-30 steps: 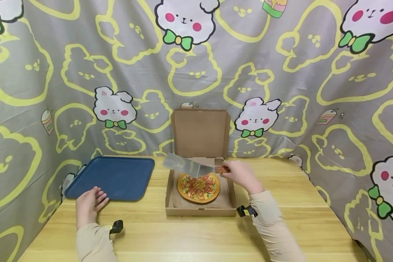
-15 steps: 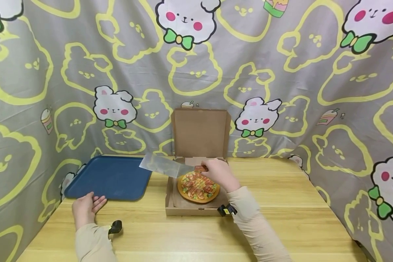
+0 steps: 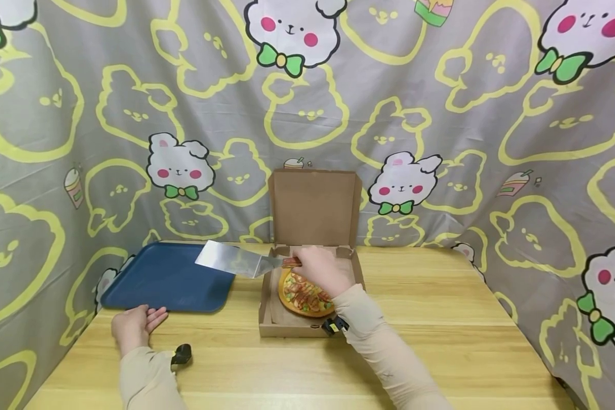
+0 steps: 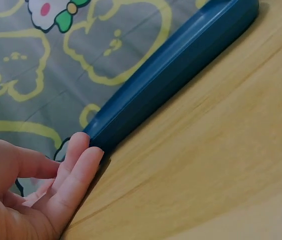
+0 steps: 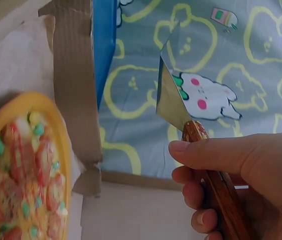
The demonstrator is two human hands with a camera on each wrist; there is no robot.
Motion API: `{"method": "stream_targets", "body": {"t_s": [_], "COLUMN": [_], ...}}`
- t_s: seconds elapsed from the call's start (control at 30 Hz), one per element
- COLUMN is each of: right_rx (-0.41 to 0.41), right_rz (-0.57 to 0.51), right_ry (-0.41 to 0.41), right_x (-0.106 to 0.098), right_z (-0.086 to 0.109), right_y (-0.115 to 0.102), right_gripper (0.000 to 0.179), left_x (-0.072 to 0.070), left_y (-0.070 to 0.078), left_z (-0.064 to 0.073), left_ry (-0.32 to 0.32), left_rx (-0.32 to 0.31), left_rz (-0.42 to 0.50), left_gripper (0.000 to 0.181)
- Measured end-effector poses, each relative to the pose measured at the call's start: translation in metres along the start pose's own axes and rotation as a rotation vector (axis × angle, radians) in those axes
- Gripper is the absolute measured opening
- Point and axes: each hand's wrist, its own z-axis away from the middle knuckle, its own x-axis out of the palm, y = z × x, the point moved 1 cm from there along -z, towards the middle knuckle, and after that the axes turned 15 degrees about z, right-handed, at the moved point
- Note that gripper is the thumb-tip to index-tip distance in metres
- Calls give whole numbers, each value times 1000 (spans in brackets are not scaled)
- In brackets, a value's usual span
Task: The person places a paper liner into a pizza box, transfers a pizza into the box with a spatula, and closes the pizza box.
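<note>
My right hand (image 3: 323, 270) grips the wooden handle (image 5: 220, 195) of a metal spatula (image 3: 233, 261), with the thumb laid along it. The wide blade carries nothing and reaches left from over the box to above the right part of a blue tray (image 3: 164, 279). Under the right hand and forearm, partly hidden by them, a round pizza (image 3: 303, 296) lies in an open cardboard box (image 3: 287, 331). My left hand (image 3: 133, 329) is at the tray's near left corner, its fingers (image 4: 83, 172) fairly straight and the fingertips at the tray's edge; contact is hard to tell.
The box lid (image 3: 315, 208) stands upright behind the pizza. Everything is on a light wooden table (image 3: 441, 336). A patterned grey curtain (image 3: 307, 108) closes off the back and both sides. Each forearm wears a small black wrist camera (image 3: 182, 354).
My right hand has carried the spatula left, from above the pizza to over the tray's right part. My left hand has lowered slightly to the tray's near edge, its fingers straightening.
</note>
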Motion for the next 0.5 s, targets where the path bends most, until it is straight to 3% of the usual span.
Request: {"method": "stream_targets", "body": {"t_s": [0.27, 0.5], "right_rx": [1, 15], "right_rz": [-4, 52], "right_ry": [1, -21], "right_x": [3, 8], "right_z": [-16, -29], "right_y": [-23, -46], "right_gripper": [15, 6], "left_x": [-2, -5], "left_y": [2, -1], "left_z": [0, -5], "left_ry": [22, 25], "left_rx": [-6, -3], "left_rz": [-20, -9], "left_gripper": [13, 13]}}
